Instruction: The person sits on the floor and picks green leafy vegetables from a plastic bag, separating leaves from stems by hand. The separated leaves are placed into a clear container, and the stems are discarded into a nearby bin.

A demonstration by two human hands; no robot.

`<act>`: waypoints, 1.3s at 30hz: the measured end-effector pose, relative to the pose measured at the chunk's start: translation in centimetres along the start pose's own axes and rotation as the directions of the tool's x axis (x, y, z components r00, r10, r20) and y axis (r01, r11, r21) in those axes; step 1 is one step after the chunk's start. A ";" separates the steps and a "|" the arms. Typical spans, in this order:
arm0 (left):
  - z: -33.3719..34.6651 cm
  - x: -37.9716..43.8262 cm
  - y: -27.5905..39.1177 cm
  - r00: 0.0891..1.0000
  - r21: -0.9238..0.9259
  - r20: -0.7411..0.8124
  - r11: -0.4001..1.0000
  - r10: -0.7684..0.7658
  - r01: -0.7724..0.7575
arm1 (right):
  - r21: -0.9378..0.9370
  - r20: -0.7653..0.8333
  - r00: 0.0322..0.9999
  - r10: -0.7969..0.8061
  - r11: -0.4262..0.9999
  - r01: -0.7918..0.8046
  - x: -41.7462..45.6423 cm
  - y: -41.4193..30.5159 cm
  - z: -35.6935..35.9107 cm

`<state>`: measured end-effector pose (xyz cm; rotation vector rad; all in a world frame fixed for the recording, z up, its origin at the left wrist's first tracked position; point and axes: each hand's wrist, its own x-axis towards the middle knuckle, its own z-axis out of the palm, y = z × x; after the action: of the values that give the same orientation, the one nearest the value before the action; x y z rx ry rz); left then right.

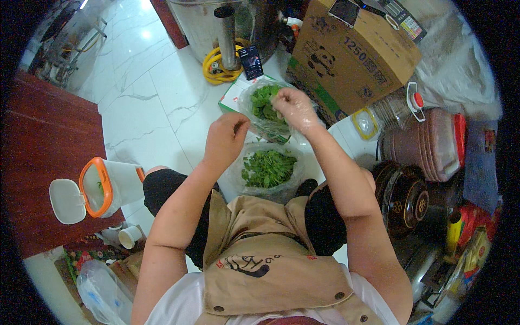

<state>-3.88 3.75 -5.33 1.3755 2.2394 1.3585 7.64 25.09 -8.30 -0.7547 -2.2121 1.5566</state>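
Two plastic bags of leafy greens lie before me. The farther bag of greens [263, 106] rests on a white and green box [235, 92]. The nearer bag of greens [269, 168] sits between my legs. My right hand [295, 109] is over the right edge of the farther bag, fingers curled; a bit of green shows at the fingertips, though blur hides how it is held. My left hand [228, 136] hovers left of the bags, thumb and fingers bent close together, with nothing clearly visible in them.
A smartphone [252, 62] leans by a metal pipe and a coiled yellow hose [211, 67]. At right stand a large cardboard box [345, 61], a clear plastic jug [388, 118] and lidded pots [400, 203]. An orange-rimmed bin [122, 189] with its lid raised is at left.
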 end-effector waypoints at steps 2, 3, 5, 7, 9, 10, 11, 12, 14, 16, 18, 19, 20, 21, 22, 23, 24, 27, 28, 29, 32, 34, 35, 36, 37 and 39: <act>-0.3 0.1 -0.2 0.998 -0.035 -0.021 0.998 -0.061 0.060 | 0.037 -0.055 0.998 0.008 0.999 -0.006 1.5 0.6 -0.8; -0.4 0.1 -0.2 0.997 -0.052 -0.029 0.996 -0.073 0.072 | 0.057 -0.084 0.996 0.013 0.998 -0.008 2.2 0.6 -1.2; -0.7 0.1 -0.4 0.996 -0.067 -0.034 0.994 -0.084 0.082 | -0.039 -0.116 0.993 -0.037 0.999 0.032 3.1 0.9 -1.7; -0.9 -0.1 -0.8 0.996 -0.062 -0.031 0.995 -0.086 0.084 | -0.077 -0.116 0.993 -0.014 0.997 0.005 3.6 0.0 -1.8; -1.1 -0.1 -0.9 0.996 -0.053 -0.023 0.995 -0.086 0.085 | -0.064 -0.061 0.994 0.088 0.994 -0.091 3.9 0.0 -2.1; -1.1 -0.1 -1.0 0.996 -0.050 -0.017 0.995 -0.085 0.084 | -0.132 -0.083 0.994 0.077 0.987 -0.088 4.2 0.5 -2.2; -1.2 0.0 -1.0 0.997 -0.044 -0.019 0.996 -0.079 0.078 | -0.200 -0.104 0.992 0.066 0.976 -0.085 4.4 1.0 -2.5; -1.4 -0.1 -1.0 0.997 -0.036 -0.025 0.996 -0.078 0.077 | -0.247 -0.098 0.992 0.082 0.963 -0.105 4.3 0.8 -2.6; -1.6 -0.1 -1.1 0.996 -0.028 -0.031 0.996 -0.080 0.079 | -0.341 -0.091 0.989 0.117 0.929 -0.141 4.3 0.4 -2.9; -1.8 -0.2 -1.2 0.996 -0.030 -0.037 0.996 -0.087 0.086 | -0.353 -0.099 0.993 0.072 0.930 -0.102 3.7 -0.5 -3.0; -2.0 -0.2 -1.3 0.997 -0.015 -0.043 0.998 -0.063 0.062 | -0.377 -0.080 0.996 0.040 0.924 -0.067 3.0 -1.7 -3.1; -2.1 -0.1 -1.4 0.998 -0.006 -0.047 0.999 -0.052 0.052 | -0.394 -0.057 0.998 0.031 0.918 -0.051 2.7 -2.4 -3.1; -2.0 -0.1 -1.5 0.997 -0.015 -0.052 0.998 -0.055 0.054 | -0.410 -0.033 0.999 0.023 0.911 -0.034 2.5 -2.7 -3.0; -1.9 0.0 -1.5 0.997 -0.025 -0.053 0.998 -0.054 0.053 | -0.424 -0.028 1.000 0.000 0.906 -0.012 2.5 -2.3 -3.1; -1.8 0.1 -1.6 0.997 -0.035 -0.054 0.998 -0.053 0.051 | -0.437 -0.023 0.999 -0.023 0.899 0.011 2.6 -1.6 -3.2; -1.7 0.2 -1.5 0.997 -0.047 -0.046 0.997 -0.057 0.055 | -0.450 -0.017 0.999 -0.046 0.892 0.033 2.6 -1.1 -3.4; -1.7 0.1 -1.5 0.997 -0.055 -0.041 0.997 -0.064 0.061 | -0.445 -0.013 0.999 -0.034 0.895 0.025 2.6 -1.2 -3.3; -1.8 0.1 -1.5 0.997 -0.039 -0.029 0.997 -0.066 0.065 | -0.429 -0.008 1.000 -0.020 0.903 0.015 2.3 -1.1 -3.3; -1.9 0.1 -1.5 0.998 -0.026 -0.024 0.998 -0.063 0.063 | -0.423 -0.013 0.999 -0.030 0.906 0.022 2.3 -0.9 -3.4; -1.9 0.1 -1.5 0.998 -0.030 -0.022 0.998 -0.064 0.064 | -0.416 -0.019 0.999 -0.039 0.909 0.028 2.2 -0.8 -3.4; -1.8 0.1 -1.9 0.998 -0.028 -0.021 0.997 -0.067 0.067 | -0.427 0.015 0.998 -0.058 0.902 0.058 1.7 -1.3 -3.3; -1.6 0.2 -2.0 0.998 -0.025 -0.024 0.998 -0.060 0.060 | -0.434 0.020 0.996 -0.091 0.896 0.090 1.6 -1.2 -3.3; -1.6 0.3 -1.9 0.997 -0.030 -0.019 0.997 -0.070 0.069 | -0.438 0.022 0.994 -0.107 0.893 0.106 1.5 -1.1 -3.2; -1.7 0.2 -1.8 0.997 -0.032 -0.017 0.996 -0.081 0.081 | -0.434 0.026 0.995 -0.091 0.896 0.093 1.4 -1.4 -3.1; -1.8 0.2 -1.7 0.995 -0.033 -0.016 0.995 -0.094 0.093 | -0.429 0.030 0.997 -0.076 0.899 0.082 1.3 -1.8 -3.0; -2.1 0.0 -1.5 0.994 -0.007 -0.018 0.994 -0.105 0.105 | -0.446 0.046 0.993 -0.108 0.887 0.117 1.3 -2.1 -2.7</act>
<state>-5.99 2.24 -5.34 1.2293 2.2820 1.3471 7.62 27.40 -5.46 -0.7149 -2.6161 1.0060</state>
